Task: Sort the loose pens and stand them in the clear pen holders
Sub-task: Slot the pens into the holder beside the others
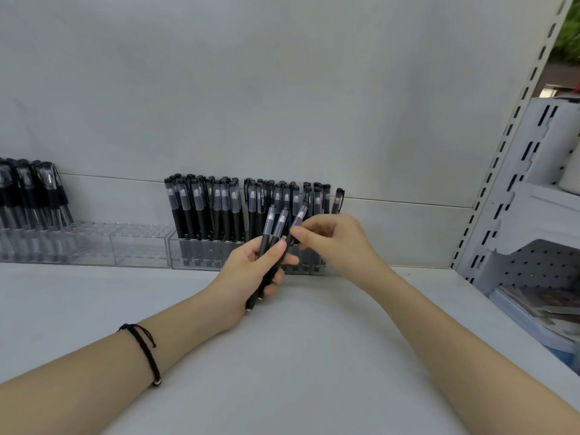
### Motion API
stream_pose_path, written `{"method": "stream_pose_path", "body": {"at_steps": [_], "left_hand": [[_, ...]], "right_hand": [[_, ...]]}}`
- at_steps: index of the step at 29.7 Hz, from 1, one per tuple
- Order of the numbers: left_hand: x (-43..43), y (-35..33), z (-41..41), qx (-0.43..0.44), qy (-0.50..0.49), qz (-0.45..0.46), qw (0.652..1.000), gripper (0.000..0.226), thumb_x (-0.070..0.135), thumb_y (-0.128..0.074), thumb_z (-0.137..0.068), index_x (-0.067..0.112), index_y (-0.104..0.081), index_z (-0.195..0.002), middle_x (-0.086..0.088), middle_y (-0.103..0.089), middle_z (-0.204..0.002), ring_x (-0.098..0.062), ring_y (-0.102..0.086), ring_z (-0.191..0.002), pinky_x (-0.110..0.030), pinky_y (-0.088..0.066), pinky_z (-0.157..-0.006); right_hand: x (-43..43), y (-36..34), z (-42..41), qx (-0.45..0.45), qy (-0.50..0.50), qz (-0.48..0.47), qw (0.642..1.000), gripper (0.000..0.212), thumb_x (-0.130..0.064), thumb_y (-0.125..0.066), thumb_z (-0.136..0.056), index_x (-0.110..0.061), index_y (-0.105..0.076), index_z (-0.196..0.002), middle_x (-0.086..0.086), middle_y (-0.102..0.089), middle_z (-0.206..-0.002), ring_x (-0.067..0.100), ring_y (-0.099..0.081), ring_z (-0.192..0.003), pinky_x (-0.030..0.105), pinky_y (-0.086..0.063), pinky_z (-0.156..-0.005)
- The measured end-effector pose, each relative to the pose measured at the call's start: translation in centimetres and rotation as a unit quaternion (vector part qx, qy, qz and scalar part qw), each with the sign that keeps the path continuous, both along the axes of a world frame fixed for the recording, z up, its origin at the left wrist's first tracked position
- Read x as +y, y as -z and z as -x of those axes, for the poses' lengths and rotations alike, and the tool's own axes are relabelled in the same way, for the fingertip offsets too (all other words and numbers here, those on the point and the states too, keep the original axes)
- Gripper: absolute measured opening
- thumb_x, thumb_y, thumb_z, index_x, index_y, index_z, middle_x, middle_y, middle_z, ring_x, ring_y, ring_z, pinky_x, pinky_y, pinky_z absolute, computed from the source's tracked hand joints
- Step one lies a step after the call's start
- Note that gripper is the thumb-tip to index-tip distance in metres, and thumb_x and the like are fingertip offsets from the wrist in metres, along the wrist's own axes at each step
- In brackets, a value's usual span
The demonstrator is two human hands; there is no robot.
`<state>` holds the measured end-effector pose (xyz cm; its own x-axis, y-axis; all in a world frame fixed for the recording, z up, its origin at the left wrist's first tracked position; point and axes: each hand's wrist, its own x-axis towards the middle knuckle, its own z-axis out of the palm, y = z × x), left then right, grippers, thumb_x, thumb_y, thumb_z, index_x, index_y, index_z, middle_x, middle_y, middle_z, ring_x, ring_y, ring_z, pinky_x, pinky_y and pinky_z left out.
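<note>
My left hand grips a small bunch of black pens with clear caps, tilted up and to the right over the white shelf. My right hand pinches the rightmost pen of that bunch just below its cap. Right behind both hands stands a clear pen holder packed with several upright black pens; its right half is partly hidden by my hands. One pen stands alone at the holder's right end.
A second clear holder sits to the left, with several pens only at its far left end. A slotted shelf upright and white bins rise on the right. Booklets lie at the lower right. The white shelf spreads below my hands.
</note>
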<state>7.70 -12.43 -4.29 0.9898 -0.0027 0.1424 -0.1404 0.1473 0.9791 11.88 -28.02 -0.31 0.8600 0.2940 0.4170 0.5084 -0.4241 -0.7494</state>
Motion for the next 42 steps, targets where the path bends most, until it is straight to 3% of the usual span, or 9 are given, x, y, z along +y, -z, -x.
{"method": "stream_pose_path", "body": {"at_steps": [6,10,13,16,22,27,33,38,42], "left_hand": [[-0.1,0.1,0.1,0.018,0.025,0.005,0.999,0.023,0.034,-0.053,-0.095,0.021,-0.062,-0.112,-0.007,-0.076,-0.091,-0.011,-0.063,-0.055,-0.022,-0.044,-0.046],[0.1,0.2,-0.1,0.008,0.025,-0.013,1.000,0.024,0.033,-0.051,-0.097,0.021,-0.063,-0.113,-0.002,-0.071,-0.071,-0.008,-0.044,-0.041,-0.019,-0.032,-0.041],[0.2,0.3,-0.2,0.003,0.025,-0.015,1.000,0.024,0.031,-0.048,-0.099,0.018,-0.063,-0.114,0.003,-0.050,-0.054,-0.008,-0.030,-0.040,-0.019,-0.023,-0.041],[0.2,0.3,-0.2,0.010,0.027,-0.019,0.999,0.024,0.033,-0.047,-0.099,0.019,-0.062,-0.112,0.005,-0.043,-0.053,-0.008,-0.028,-0.041,-0.019,-0.021,-0.041],[0.3,0.4,-0.3,0.017,0.036,-0.029,0.999,0.026,0.034,-0.047,-0.100,0.019,-0.062,-0.114,0.006,-0.041,-0.053,-0.009,-0.027,-0.042,-0.020,-0.021,-0.041],[0.3,0.3,-0.4,0.021,0.037,-0.031,0.999,0.026,0.035,-0.047,-0.100,0.019,-0.062,-0.114,0.005,-0.041,-0.054,-0.009,-0.026,-0.043,-0.020,-0.021,-0.042],[0.2,0.2,-0.5,0.052,0.037,-0.010,0.998,0.034,0.041,-0.044,-0.100,0.014,-0.062,-0.110,0.004,-0.043,-0.055,-0.009,-0.026,-0.044,-0.019,-0.021,-0.039],[0.1,0.2,-0.5,0.052,0.049,-0.012,0.997,0.029,0.033,-0.040,-0.103,0.012,-0.059,-0.104,0.005,-0.044,-0.057,-0.008,-0.026,-0.044,-0.018,-0.021,-0.038],[0.1,0.3,-0.3,0.032,0.055,-0.037,0.997,0.028,0.032,-0.040,-0.103,0.013,-0.060,-0.103,0.006,-0.045,-0.058,-0.009,-0.025,-0.047,-0.019,-0.021,-0.041]], "right_hand": [[0.3,-1.2,0.7,0.095,0.015,-0.169,0.981,0.017,-0.018,-0.058,-0.095,-0.014,-0.060,-0.078,0.007,-0.057,-0.062,0.010,-0.041,-0.037,0.017,-0.028,-0.036],[-1.0,-2.2,-0.1,0.050,0.085,-0.254,0.962,0.017,-0.015,-0.055,-0.096,-0.017,-0.057,-0.079,0.004,-0.052,-0.061,0.008,-0.040,-0.036,0.017,-0.029,-0.037],[-2.6,-2.1,-0.9,-0.103,0.148,-0.172,0.968,0.016,-0.017,-0.059,-0.092,-0.026,-0.058,-0.079,-0.011,-0.059,-0.069,0.005,-0.043,-0.049,0.020,-0.039,-0.051],[-3.4,-1.9,-1.6,-0.156,0.166,-0.148,0.963,0.013,-0.017,-0.060,-0.091,-0.026,-0.059,-0.081,-0.014,-0.059,-0.070,0.003,-0.041,-0.049,0.019,-0.039,-0.059],[-3.6,-2.0,-2.0,-0.131,0.171,-0.158,0.964,0.019,-0.018,-0.060,-0.091,-0.031,-0.057,-0.078,-0.012,-0.061,-0.074,0.015,-0.050,-0.062,0.042,-0.052,-0.064],[-3.8,-2.2,-2.0,-0.129,0.163,-0.126,0.970,0.018,-0.018,-0.063,-0.089,-0.030,-0.058,-0.077,-0.012,-0.062,-0.071,0.014,-0.048,-0.059,0.037,-0.049,-0.064],[-3.6,-0.6,-2.8,-0.034,0.120,0.070,0.990,0.015,-0.030,-0.068,-0.086,-0.024,-0.062,-0.074,-0.005,-0.067,-0.072,0.001,-0.053,-0.051,0.032,-0.051,-0.064],[-3.5,-1.0,-1.7,-0.069,0.221,0.220,0.948,0.039,-0.054,-0.061,-0.084,-0.019,-0.060,-0.067,-0.010,-0.060,-0.064,0.011,-0.057,-0.067,0.027,-0.040,-0.057],[-2.3,-1.0,-0.7,-0.094,0.129,0.078,0.984,0.035,-0.043,-0.065,-0.084,-0.017,-0.061,-0.061,-0.008,-0.055,-0.055,0.008,-0.047,-0.055,0.026,-0.038,-0.056]]}}
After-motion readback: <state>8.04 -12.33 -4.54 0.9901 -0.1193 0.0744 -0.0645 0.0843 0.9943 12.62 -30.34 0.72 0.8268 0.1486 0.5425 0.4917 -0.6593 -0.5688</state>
